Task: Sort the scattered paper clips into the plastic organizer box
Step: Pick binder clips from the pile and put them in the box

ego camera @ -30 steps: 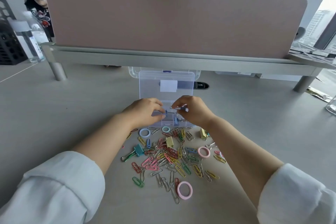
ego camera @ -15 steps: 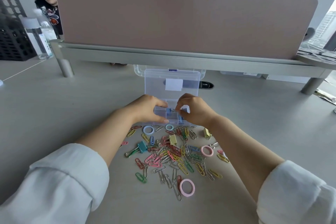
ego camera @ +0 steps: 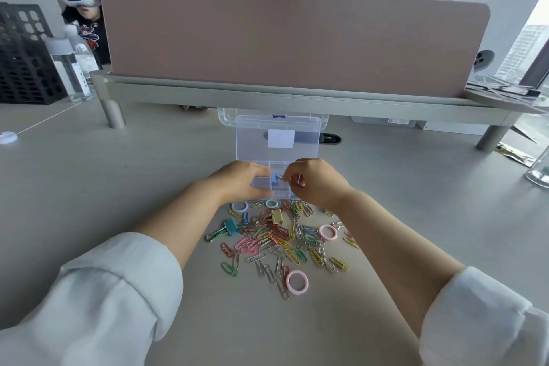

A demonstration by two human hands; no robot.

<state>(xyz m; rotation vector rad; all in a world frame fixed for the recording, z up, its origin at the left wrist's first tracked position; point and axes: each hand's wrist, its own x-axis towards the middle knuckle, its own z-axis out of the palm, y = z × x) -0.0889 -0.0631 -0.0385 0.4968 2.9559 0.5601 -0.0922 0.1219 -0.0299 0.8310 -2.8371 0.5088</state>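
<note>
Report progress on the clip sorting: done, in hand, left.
Done: the organizer box stands open, lid up; the hands hide most of its contents. In hand: the left hand and right hand pinch a small blue clip between them over the box. Left: nearly everything; the paper clip pile, a teal binder clip and pink rings lie on the table.

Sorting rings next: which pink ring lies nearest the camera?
The pink ring at the near edge of the clip pile; the second pink ring sits farther back by the right forearm.

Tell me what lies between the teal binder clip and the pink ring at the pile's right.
Head view: a dense heap of coloured paper clips fills that stretch.
</note>
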